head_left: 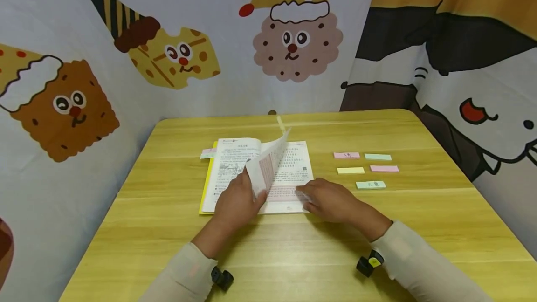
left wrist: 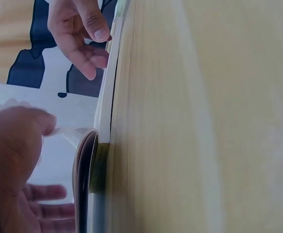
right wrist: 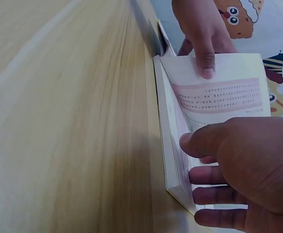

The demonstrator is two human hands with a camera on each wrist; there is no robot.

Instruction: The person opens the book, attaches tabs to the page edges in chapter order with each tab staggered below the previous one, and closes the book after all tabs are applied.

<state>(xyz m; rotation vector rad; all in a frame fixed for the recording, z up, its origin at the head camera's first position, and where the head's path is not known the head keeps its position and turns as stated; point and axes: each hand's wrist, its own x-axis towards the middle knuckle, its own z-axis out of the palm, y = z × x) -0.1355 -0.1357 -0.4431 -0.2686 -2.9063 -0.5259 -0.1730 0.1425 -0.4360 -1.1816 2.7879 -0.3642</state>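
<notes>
An open book (head_left: pixel 289 195) with printed text and a yellow cover edge lies on the table. My left hand (head_left: pixel 237 199) pinches a raised page (head_left: pixel 264 167) of it, thumb on the near face and fingers behind. That page (right wrist: pixel 219 92) stands up with a pink text block in the right wrist view. Over the right-hand page's outer edge is my right hand (head_left: pixel 331 198), fingertips at the paper; in the right wrist view its fingers (right wrist: pixel 219 195) are loosely extended and grip nothing. Pink and green sticky tabs (head_left: pixel 208 153) jut from the book's left side.
Right of the book, several paper strips lie on the wooden table (head_left: pixel 277 255): pink (head_left: pixel 346 155), yellow (head_left: pixel 350 170) and green (head_left: pixel 370 185), some with handwriting. A pale strip (head_left: pixel 280 124) lies behind the book. A cartoon-printed curtain (head_left: pixel 235 97) hangs behind the table.
</notes>
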